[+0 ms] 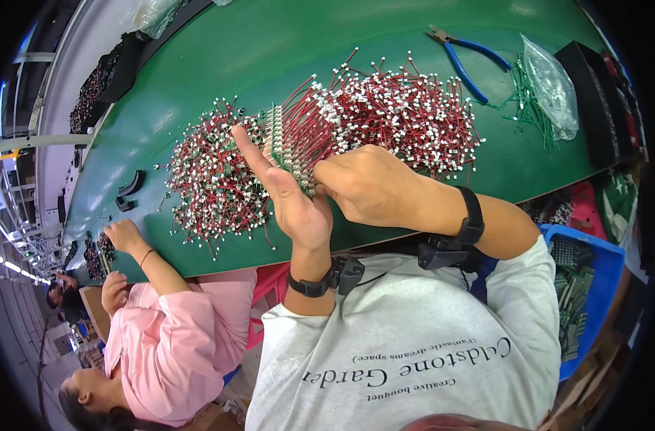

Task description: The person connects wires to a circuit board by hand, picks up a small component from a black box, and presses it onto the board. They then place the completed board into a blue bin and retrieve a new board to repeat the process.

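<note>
On the green table, my left hand is at the near end of a strip of small circuit boards, its visible fingers stretched out toward the far left. Some of its fingers are hidden. My right hand is closed beside it, fingertips curled down at the strip's near right edge. Whatever lies between those fingertips is covered. Red wires with white connectors run in a row from the strip to the right. A large heap of red wire leads spreads to the right, and another heap lies to the left.
At the far right lie blue-handled cutters, green wires, a clear plastic bag and a black box. A blue crate of boards stands by my right side. A co-worker in pink sits at the left.
</note>
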`<state>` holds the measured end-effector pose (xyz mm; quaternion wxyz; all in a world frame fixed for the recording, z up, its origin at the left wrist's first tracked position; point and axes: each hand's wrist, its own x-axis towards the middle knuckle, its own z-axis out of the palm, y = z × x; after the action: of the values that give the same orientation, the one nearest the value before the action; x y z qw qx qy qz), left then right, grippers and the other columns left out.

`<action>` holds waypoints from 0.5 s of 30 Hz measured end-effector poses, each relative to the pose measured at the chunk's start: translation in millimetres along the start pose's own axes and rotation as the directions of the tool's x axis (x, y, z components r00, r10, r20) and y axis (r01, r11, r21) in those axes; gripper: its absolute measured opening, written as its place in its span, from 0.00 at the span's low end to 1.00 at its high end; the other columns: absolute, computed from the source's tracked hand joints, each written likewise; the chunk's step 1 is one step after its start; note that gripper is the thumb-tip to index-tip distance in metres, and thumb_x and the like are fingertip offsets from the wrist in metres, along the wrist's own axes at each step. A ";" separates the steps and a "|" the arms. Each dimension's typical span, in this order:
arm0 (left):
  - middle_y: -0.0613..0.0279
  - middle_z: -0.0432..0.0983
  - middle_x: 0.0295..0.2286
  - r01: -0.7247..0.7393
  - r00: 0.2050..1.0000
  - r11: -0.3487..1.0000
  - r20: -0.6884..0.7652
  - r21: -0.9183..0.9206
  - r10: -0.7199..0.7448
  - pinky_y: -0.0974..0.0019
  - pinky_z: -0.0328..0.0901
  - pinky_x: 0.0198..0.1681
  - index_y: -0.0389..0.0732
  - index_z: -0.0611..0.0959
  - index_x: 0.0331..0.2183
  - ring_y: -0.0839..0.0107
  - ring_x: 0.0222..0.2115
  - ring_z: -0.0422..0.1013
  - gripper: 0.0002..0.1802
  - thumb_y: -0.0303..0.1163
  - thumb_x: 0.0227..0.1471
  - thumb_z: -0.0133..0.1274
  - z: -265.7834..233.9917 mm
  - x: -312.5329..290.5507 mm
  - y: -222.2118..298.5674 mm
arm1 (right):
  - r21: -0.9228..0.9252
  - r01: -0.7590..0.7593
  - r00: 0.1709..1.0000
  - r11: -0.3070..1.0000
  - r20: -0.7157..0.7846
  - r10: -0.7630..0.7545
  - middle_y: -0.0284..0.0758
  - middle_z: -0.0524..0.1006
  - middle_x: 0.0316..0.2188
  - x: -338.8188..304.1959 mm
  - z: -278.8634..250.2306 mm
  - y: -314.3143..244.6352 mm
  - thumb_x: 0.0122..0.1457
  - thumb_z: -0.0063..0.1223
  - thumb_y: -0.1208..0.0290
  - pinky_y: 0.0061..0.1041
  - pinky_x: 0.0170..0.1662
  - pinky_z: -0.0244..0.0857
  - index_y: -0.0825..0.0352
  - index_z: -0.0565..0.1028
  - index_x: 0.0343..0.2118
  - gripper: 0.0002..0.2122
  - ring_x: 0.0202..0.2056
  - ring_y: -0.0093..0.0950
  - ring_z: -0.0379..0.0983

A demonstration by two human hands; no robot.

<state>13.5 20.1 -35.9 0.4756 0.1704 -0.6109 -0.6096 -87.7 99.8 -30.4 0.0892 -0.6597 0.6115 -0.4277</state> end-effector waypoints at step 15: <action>0.54 0.66 0.57 0.380 0.920 0.507 0.261 -0.773 -0.292 0.43 0.54 0.61 0.45 0.65 0.60 0.52 0.57 0.62 0.31 0.54 0.65 0.32 -10.0 -2.1 9.8 | 0.438 -0.384 0.844 0.813 -0.190 0.501 0.26 0.73 0.24 -41.0 -68.2 -9.7 0.59 0.53 0.77 0.14 0.25 0.59 0.71 0.77 0.39 0.06 0.24 0.11 0.64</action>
<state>26.1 17.8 -29.8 0.3425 0.0193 -0.2410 -0.9079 -121.9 165.9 -0.8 0.2215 -0.3946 0.6601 -0.5995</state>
